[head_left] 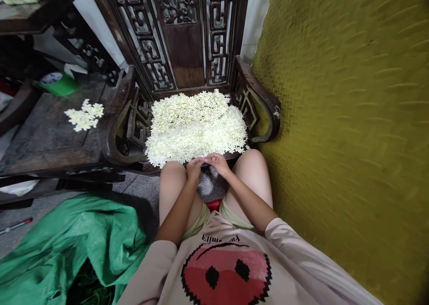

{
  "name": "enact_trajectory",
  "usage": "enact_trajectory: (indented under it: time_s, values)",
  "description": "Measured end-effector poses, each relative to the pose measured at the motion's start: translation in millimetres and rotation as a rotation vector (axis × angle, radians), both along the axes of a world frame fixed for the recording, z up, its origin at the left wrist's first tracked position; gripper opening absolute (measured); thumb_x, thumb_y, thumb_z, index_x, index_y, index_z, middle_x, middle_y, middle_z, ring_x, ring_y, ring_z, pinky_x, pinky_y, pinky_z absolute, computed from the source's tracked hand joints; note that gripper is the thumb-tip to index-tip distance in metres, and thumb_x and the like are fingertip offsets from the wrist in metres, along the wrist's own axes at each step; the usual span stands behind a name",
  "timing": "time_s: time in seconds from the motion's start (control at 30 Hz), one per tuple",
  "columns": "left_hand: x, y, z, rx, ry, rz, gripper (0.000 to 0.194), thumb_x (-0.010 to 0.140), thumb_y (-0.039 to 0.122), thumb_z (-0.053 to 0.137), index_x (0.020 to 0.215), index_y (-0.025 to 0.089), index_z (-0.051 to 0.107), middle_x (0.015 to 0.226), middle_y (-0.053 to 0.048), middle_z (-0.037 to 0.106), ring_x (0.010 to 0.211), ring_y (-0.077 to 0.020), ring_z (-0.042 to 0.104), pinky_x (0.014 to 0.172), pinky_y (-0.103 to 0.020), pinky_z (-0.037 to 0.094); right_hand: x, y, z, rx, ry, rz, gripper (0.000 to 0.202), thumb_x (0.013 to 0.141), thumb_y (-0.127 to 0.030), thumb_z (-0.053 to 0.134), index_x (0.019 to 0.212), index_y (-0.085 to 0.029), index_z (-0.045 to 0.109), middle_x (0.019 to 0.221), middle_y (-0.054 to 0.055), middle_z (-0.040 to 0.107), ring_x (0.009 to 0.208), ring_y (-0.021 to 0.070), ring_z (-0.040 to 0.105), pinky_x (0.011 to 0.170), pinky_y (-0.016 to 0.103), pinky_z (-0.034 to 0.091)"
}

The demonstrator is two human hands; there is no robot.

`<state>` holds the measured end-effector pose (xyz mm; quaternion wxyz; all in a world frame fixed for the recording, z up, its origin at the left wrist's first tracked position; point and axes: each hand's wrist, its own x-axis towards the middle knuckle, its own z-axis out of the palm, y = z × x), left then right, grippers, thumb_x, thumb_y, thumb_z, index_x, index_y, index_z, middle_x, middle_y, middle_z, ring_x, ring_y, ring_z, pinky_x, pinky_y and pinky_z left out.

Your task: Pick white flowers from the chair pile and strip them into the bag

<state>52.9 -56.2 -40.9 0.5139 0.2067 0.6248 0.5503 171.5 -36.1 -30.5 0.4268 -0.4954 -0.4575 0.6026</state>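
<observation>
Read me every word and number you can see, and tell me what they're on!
Shirt: black lettering, upside down and creased in this view; too unclear to quote.
Green tape roll: blue marks on it; too small to read.
I can't make out any other words or numbers.

Hands (218, 163) together beside white flowers (196, 128)

Dim left side; blossoms (201, 133) washed bright; edges stretched.

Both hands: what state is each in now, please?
Left hand: closed in a pinch; cannot tell if holding anything.
Right hand: closed likewise; anything held is unclear.
</observation>
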Motion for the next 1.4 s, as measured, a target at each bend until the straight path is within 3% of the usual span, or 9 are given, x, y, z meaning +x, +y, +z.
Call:
enact_trajectory:
  time_s: [0.2, 0.4, 0.57, 0.67, 0.87, 1.03, 1.23, 1.4]
  values:
    - [-3.1, -1.5, 3.0, -0.07, -0.061, -0.058, 0.021, 0.052, 0.028, 0.078, 0.068, 0.016, 0.069, 0.071, -0.004, 0.069, 0.078, -0.0185, 0.061, 0.078, -0.033, 0.045, 1.5, 2.8, -1.8, 0.01, -0.074, -0.015, 0.024, 0.061, -0.038, 0.075, 0.072, -0.02, 0.066, 0.047, -0.009, 0.028, 0.048, 0.008, 0.025, 0.051, 0.024, 0.02]
    - [-2.8, 2.5, 8.3, -0.094, -0.106, -0.09, 0.027, 0.048, 0.029, 0.081, 0.068, 0.016, 0.068, 0.066, -0.002, 0.067, 0.073, -0.0159, 0.059, 0.076, -0.031, 0.043, 2.9, 0.2, 3.3, 0.14, -0.154, -0.082, 0.022, 0.065, -0.039, 0.072, 0.072, -0.018, 0.068, 0.049, -0.007, 0.029, 0.05, 0.0088, 0.028, 0.053, 0.025, 0.025]
    - [-5.4, 3.1, 11.8, -0.099, -0.164, -0.143, 0.027, 0.051, 0.031, 0.081, 0.067, 0.015, 0.068, 0.056, 0.001, 0.059, 0.063, -0.0114, 0.053, 0.064, -0.025, 0.038, 1.6, 2.4, -0.1, 0.074, -0.102, -0.012, 0.028, 0.062, -0.045, 0.071, 0.068, -0.018, 0.071, 0.054, -0.002, 0.052, 0.053, 0.0101, 0.037, 0.055, 0.026, 0.03]
    - [-7.0, 4.4, 11.4, -0.114, -0.195, -0.189, 0.029, 0.052, 0.035, 0.081, 0.068, 0.015, 0.066, 0.049, 0.005, 0.049, 0.052, -0.0073, 0.043, 0.055, -0.023, 0.031, 0.6, 4.7, -5.4, -0.013, -0.005, -0.016, 0.031, 0.056, -0.046, 0.075, 0.068, -0.018, 0.071, 0.06, -0.001, 0.059, 0.057, 0.0106, 0.043, 0.058, 0.026, 0.033]
    - [-3.9, 5.8, 13.1, -0.112, -0.343, -0.236, 0.041, 0.048, 0.043, 0.084, 0.07, 0.017, 0.062, 0.053, 0.006, 0.047, 0.049, -0.0043, 0.038, 0.05, -0.021, 0.027, 2.8, 5.0, -5.7, -0.237, 0.183, -0.005, 0.037, 0.049, -0.043, 0.079, 0.074, -0.018, 0.068, 0.055, -0.005, 0.054, 0.048, 0.0061, 0.034, 0.05, 0.024, 0.022]
    - [-3.5, 5.3, 16.2, -0.116, -0.368, -0.235, 0.045, 0.046, 0.045, 0.085, 0.069, 0.016, 0.059, 0.052, 0.006, 0.046, 0.048, -0.004, 0.038, 0.048, -0.02, 0.026, 4.0, 4.5, 0.8, -0.218, 0.216, -0.021, 0.034, 0.048, -0.04, 0.08, 0.067, -0.017, 0.064, 0.05, -0.007, 0.048, 0.046, 0.0052, 0.031, 0.048, 0.024, 0.019]
    - [-6.5, 8.2, 16.1, -0.1, -0.327, -0.137, 0.038, 0.056, 0.04, 0.082, 0.066, 0.016, 0.055, 0.051, 0.007, 0.045, 0.045, -0.0035, 0.036, 0.048, -0.021, 0.025, 8.1, 11.5, -4.4, -0.258, 0.233, -0.102, 0.033, 0.051, -0.043, 0.076, 0.068, -0.018, 0.062, 0.048, -0.008, 0.04, 0.043, 0.0047, 0.027, 0.046, 0.025, 0.014]
    - [-5.0, 8.8, 15.2, -0.13, -0.308, -0.08, 0.035, 0.055, 0.037, 0.082, 0.07, 0.016, 0.057, 0.058, 0.005, 0.054, 0.052, -0.0043, 0.046, 0.051, -0.019, 0.029, 9.8, 9.1, -9.3, -0.251, 0.187, -0.182, 0.036, 0.049, -0.044, 0.077, 0.071, -0.018, 0.064, 0.049, -0.007, 0.043, 0.044, 0.0051, 0.026, 0.046, 0.024, 0.015]
